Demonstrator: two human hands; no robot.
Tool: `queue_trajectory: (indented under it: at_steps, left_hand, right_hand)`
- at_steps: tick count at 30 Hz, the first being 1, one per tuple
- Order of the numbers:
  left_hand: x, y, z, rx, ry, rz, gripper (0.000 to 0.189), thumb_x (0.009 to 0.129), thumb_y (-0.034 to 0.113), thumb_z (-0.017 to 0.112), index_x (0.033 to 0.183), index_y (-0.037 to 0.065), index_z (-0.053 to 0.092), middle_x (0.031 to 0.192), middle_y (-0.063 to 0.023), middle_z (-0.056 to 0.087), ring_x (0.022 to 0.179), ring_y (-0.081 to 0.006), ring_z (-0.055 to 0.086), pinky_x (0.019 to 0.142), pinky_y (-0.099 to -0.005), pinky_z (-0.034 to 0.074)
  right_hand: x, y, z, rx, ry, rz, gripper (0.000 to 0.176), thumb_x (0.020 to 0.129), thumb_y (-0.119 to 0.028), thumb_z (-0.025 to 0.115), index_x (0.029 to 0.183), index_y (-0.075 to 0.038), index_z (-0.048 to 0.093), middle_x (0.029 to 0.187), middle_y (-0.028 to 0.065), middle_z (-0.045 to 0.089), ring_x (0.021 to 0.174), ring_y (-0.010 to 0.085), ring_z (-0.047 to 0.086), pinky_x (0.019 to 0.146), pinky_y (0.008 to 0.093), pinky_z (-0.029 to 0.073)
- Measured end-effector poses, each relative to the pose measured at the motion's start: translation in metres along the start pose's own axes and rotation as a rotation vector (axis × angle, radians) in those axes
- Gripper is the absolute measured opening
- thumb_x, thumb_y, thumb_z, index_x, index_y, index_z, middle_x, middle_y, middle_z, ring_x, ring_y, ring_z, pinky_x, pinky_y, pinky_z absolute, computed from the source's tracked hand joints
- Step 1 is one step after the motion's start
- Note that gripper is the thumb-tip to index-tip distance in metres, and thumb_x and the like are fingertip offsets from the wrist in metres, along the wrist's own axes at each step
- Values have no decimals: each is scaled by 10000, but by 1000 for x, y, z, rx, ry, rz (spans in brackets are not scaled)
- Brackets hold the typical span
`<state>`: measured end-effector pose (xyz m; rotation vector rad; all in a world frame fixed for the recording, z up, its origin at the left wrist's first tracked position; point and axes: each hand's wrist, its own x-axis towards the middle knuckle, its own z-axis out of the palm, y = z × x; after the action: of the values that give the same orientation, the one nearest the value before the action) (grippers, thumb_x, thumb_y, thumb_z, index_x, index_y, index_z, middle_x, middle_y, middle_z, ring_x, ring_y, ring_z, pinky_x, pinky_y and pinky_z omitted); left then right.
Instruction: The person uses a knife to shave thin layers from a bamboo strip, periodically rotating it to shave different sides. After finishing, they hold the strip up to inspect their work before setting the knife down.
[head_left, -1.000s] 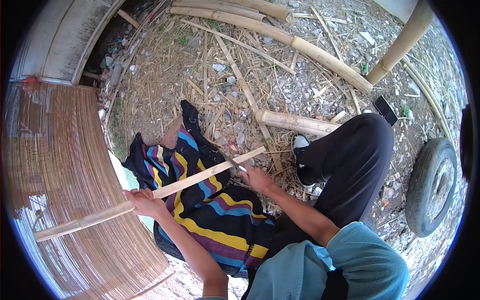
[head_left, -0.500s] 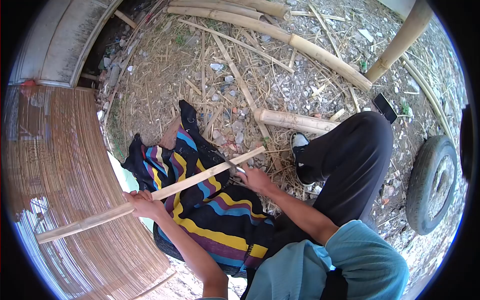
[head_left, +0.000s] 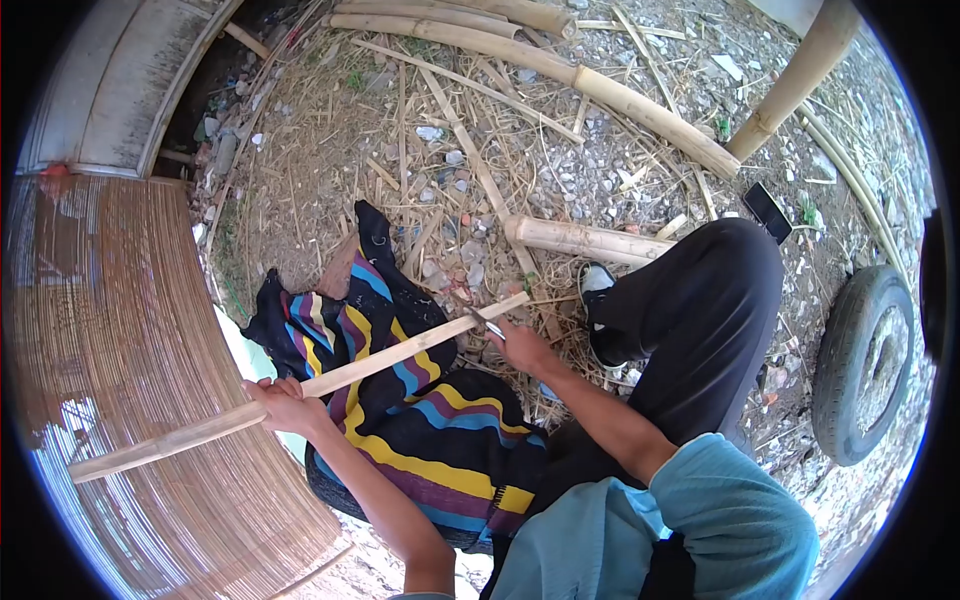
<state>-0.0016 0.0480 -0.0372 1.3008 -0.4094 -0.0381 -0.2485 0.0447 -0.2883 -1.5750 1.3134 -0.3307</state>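
Observation:
A long split bamboo strip (head_left: 370,366) lies slantwise across my lap, its near part reaching left over a slatted mat. My left hand (head_left: 284,404) is closed around the strip, left of its middle. In my right hand (head_left: 520,346) is a knife (head_left: 484,320), gripped by its light handle. Its dark blade rests against the strip close to the far right end. Under the strip, a striped cloth (head_left: 440,440) in black, yellow, blue and purple covers my leg.
A slatted bamboo mat (head_left: 120,330) stands at the left, below a pale panel (head_left: 110,80). Bamboo poles (head_left: 650,110) and a shorter bamboo piece (head_left: 580,240) lie on littered ground ahead. To the right are a phone (head_left: 768,212) and a tyre (head_left: 850,370).
My right hand and the knife have moved slightly up and right along the strip, nearer its end. My left hand keeps its hold with hardly any movement.

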Motion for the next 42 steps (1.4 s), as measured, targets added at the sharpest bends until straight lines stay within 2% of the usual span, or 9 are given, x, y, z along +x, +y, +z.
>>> queue_trajectory:
  at_steps: [4, 9, 14, 22, 25, 28, 38, 40, 42]
  left_hand:
    - [0, -1, -2, -15, -3, -14, 316, 894, 260, 570, 700, 35, 461, 452, 5, 288, 367, -66, 249, 355, -222, 205]
    - [-4, 4, 4, -22, -4, -26, 316, 895, 257, 570, 695, 50, 439, 453, 11, 292, 367, -63, 241, 358, -222, 202]
    - [-3, 1, 3, -12, -19, -20, 322, 888, 263, 578, 690, 54, 434, 450, 14, 295, 363, -63, 252, 356, -219, 211]
    - [-5, 3, 6, 20, 25, -15, 362, 890, 278, 575, 644, 73, 407, 435, 3, 273, 356, -73, 238, 360, -220, 196]
    - [-6, 3, 1, -25, -18, -33, 312, 886, 247, 573, 683, 48, 444, 445, 4, 300, 355, -70, 259, 347, -222, 207]
    - [-3, -6, 4, 57, 61, -22, 321, 890, 253, 567, 676, 58, 429, 431, 1, 288, 347, -70, 240, 343, -226, 197]
    - [-10, 0, 11, 25, -15, -10, 361, 889, 284, 577, 654, 60, 419, 440, 1, 296, 348, -68, 249, 349, -231, 201]
    - [-11, 2, 12, 30, -6, -9, 367, 894, 272, 572, 640, 70, 399, 437, -2, 300, 335, -69, 249, 340, -222, 204]
    - [-12, 2, 13, 18, -7, 2, 376, 898, 260, 566, 626, 80, 379, 433, -5, 303, 323, -71, 248, 332, -213, 207]
  right_hand:
    - [1, -39, -16, -118, -83, -207, 399, 902, -442, 425, 1039, -73, 491, 725, 231, 613, 722, 410, 614, 650, 503, 487]
    - [13, 41, -22, -257, -40, 159, 401, 880, -445, 464, 1049, -85, 520, 797, 199, 634, 767, 373, 627, 673, 476, 501]
    - [10, 29, -18, -282, 10, 190, 429, 883, -445, 460, 1064, -60, 518, 843, 216, 626, 808, 379, 619, 690, 478, 496]
    - [5, -41, -22, -254, -84, -287, 383, 905, -443, 426, 987, -71, 463, 705, 241, 599, 723, 390, 614, 648, 496, 494]
    - [0, 54, 4, -163, 120, 221, 386, 897, -435, 447, 1003, -67, 501, 793, 219, 618, 754, 374, 619, 654, 482, 499]
    - [10, 81, -15, -300, -94, 247, 405, 894, -435, 453, 1036, -59, 506, 806, 212, 617, 792, 375, 616, 689, 484, 492]
    - [3, -22, -20, -128, -66, -181, 389, 906, -421, 439, 972, -38, 458, 683, 236, 596, 688, 424, 601, 635, 526, 468]
    - [-1, 3, -27, -256, -85, -159, 419, 898, -447, 437, 1026, -50, 472, 734, 214, 615, 725, 390, 616, 660, 501, 481]
    - [-3, 75, -5, -192, 28, 351, 436, 895, -444, 451, 1076, -48, 479, 821, 188, 637, 776, 372, 629, 696, 475, 496]
